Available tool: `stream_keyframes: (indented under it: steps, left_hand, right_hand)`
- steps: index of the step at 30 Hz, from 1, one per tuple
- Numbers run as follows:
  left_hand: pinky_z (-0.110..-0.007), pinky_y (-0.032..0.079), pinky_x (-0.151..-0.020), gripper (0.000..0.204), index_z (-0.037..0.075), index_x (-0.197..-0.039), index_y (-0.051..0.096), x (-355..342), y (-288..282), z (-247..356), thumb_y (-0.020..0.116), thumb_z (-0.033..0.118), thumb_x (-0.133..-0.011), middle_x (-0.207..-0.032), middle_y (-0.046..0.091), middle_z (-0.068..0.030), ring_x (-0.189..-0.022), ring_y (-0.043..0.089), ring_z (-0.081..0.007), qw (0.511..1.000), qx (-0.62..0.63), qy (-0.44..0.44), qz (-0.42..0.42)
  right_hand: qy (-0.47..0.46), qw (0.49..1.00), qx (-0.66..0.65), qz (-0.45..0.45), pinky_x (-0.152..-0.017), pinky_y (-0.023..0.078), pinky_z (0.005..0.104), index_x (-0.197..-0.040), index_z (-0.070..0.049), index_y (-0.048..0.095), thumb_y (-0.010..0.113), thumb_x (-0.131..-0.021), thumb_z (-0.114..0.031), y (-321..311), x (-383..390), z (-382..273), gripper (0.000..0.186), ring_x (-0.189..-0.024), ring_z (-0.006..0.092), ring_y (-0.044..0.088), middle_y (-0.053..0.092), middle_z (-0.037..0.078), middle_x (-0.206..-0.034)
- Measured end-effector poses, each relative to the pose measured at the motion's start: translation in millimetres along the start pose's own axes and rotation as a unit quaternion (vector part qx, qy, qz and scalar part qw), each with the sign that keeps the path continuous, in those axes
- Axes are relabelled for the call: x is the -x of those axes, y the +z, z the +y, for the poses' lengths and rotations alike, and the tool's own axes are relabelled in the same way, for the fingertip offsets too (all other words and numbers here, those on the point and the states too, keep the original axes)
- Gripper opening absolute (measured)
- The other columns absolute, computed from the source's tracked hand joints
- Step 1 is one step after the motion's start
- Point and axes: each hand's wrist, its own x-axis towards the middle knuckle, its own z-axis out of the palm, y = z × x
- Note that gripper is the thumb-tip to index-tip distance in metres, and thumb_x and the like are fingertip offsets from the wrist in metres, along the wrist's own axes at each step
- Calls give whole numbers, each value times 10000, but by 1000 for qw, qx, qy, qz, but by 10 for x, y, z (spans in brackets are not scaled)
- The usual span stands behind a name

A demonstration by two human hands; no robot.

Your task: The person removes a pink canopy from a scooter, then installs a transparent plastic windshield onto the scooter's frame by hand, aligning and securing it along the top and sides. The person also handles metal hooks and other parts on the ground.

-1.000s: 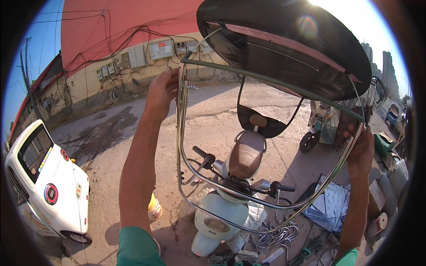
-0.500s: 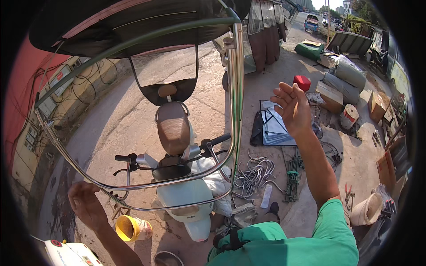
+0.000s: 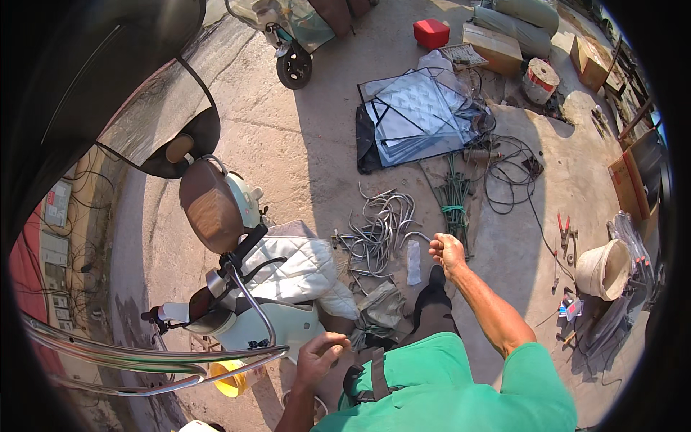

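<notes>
My left hand (image 3: 317,356) hangs low by the front of a pale scooter (image 3: 263,335), just right of its chrome tube frame (image 3: 237,363). Its fingers are loosely bent, and no object shows in them. Out in front of me, above the ground, is my right hand (image 3: 448,255) with its fingers curled in; nothing shows in its grasp. Beneath and left of it lies a heap of bent metal tubes (image 3: 381,227), one tube end reaching close to the fingertips in view. A bundle of green rods (image 3: 453,194), tied with green cord, lies just beyond that hand.
A white quilted cover (image 3: 299,266) drapes beside the scooter. Clear sheets with dark edging (image 3: 417,115) lie farther ahead. A red box (image 3: 431,34), cardboard box (image 3: 493,50) and spool (image 3: 540,79) stand beyond. Pliers (image 3: 563,230) and a whitish bucket (image 3: 603,270) are at right.
The view has swung right and down, so the scooter sits farther left. Both hands have come down from their raised positions; the right hand's spread fingers have curled in.
</notes>
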Motion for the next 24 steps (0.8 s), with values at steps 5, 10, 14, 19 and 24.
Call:
stream_keyframes:
  steps: [5, 10, 14, 19, 24]
  left_hand:
    - [-322, 599, -868, 278, -20, -1234, 703, -1101, 355, -890, 727, 142, -1010, -1116, 763, -132, -985, 748, -200, 981, 43, -179, 66]
    - [-291, 585, -807, 325, 2, -1252, 699, -1852, 309, -2169, 736, 214, -1009, -1106, 763, -116, -962, 750, -191, 941, 39, -318, 107]
    - [-289, 577, -773, 299, -6, -1225, 707, -2436, 39, -3338, 732, 194, -1004, -1075, 759, -98, -943, 741, -176, 919, 52, -363, 145]
    - [-275, 552, -723, 307, 3, -1220, 725, -3190, -673, -5123, 719, 215, -997, -1003, 747, -53, -884, 715, -135, 912, 27, -338, 231]
    - [-329, 563, -781, 312, 10, -1188, 756, -4168, -1582, -6537, 712, 232, -974, -967, 772, -86, -890, 722, -159, 899, -150, -312, 268]
  right_hand:
    - [51, 975, 215, -8, -623, 560, 295, -1082, -22, 689, 637, -1014, -221, -710, -341, 1202, 217, -679, 140, 684, 740, 63, -901]
    - [162, 919, 350, -82, -673, 584, 304, -1098, 34, 686, 651, -952, -147, -767, -542, 1732, 236, -715, 155, 708, 747, 98, -892]
    - [190, 897, 383, -114, -653, 551, 303, -1089, 15, 662, 659, -998, -190, -717, -1223, 2600, 224, -719, 146, 694, 733, 78, -887]
    - [241, 920, 284, -121, -685, 541, 287, -1158, 23, 662, 666, -990, -204, -478, -1891, 3590, 283, -788, 128, 703, 731, 67, -926]
    - [234, 878, 345, -236, -808, 564, 307, -1216, 39, 651, 675, -998, -208, -233, -2139, 3746, 330, -876, 154, 708, 732, 101, -980]
